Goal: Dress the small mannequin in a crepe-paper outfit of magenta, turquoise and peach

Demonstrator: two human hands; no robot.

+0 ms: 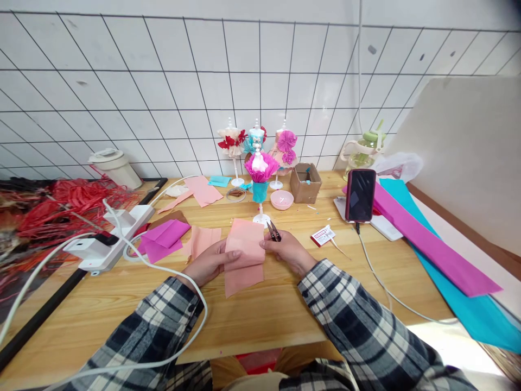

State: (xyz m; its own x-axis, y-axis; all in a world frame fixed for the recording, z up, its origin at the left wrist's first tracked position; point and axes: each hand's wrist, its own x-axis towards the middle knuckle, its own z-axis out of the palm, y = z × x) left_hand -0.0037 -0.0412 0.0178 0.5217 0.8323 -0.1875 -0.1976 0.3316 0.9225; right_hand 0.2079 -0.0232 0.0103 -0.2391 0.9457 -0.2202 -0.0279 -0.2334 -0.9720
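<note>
My left hand [212,262] pinches a folded sheet of peach crepe paper [245,239] by its left side, thumb on top. The lower flap hangs toward me. My right hand [290,251] is closed at the paper's right edge, with small dark scissors [274,232] held in it, their two pointed blades up and slightly apart. The handles are hidden by the fingers. Just beyond the paper stands a mini dress form [260,191] in a magenta ruffle and teal wrap. Another piece of peach paper [202,241] lies beside my left hand.
Dressed mini mannequins [235,146], a pink bowl [282,200] and a cardboard box [306,183] stand behind. A phone [360,195] is propped right, near magenta paper [431,239]. A power strip [114,239] sits left; its white cable [206,309] loops over my left sleeve.
</note>
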